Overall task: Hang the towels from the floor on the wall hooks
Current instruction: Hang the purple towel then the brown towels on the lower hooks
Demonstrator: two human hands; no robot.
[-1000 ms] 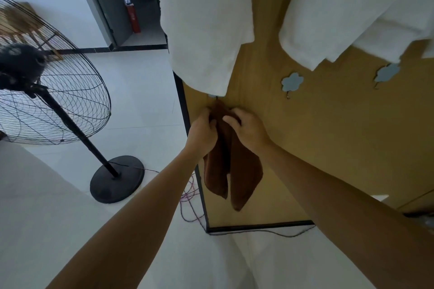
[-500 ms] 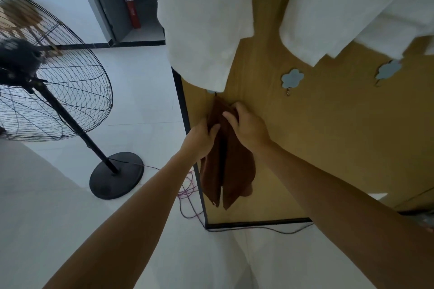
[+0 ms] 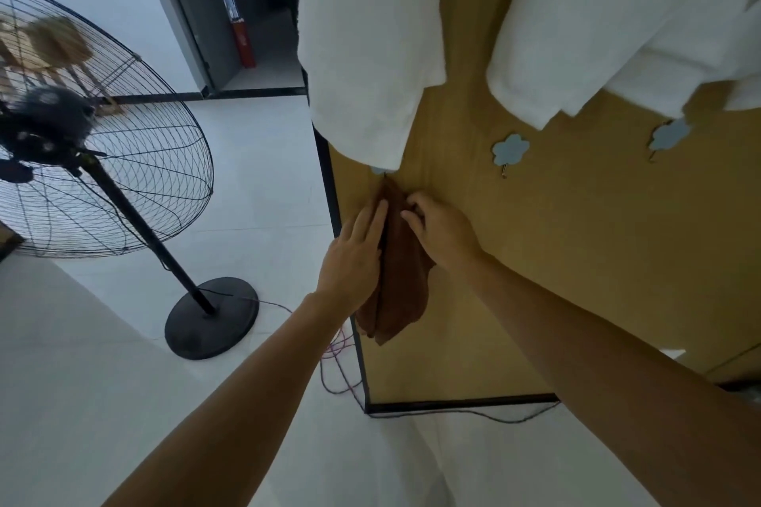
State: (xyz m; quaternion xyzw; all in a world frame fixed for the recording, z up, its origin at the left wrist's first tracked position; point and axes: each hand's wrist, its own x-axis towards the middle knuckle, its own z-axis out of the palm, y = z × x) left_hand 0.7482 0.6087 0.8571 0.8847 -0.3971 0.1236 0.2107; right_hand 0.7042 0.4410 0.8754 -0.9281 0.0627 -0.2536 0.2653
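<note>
Hanging nearly done: left hand [image 3: 350, 255] presses flat on the small brown cloth towel [image 3: 405, 280], right hand [image 3: 442, 233] pinches it; release next.

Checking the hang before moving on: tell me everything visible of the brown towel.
The brown towel, dark, soft-looking cloth, hangs bunched in vertical folds against the wooden panel, its peak at a hook half hidden under a white towel. The left hand lies flat on its left side; the right hand grips its right fold with curled fingers.
</note>
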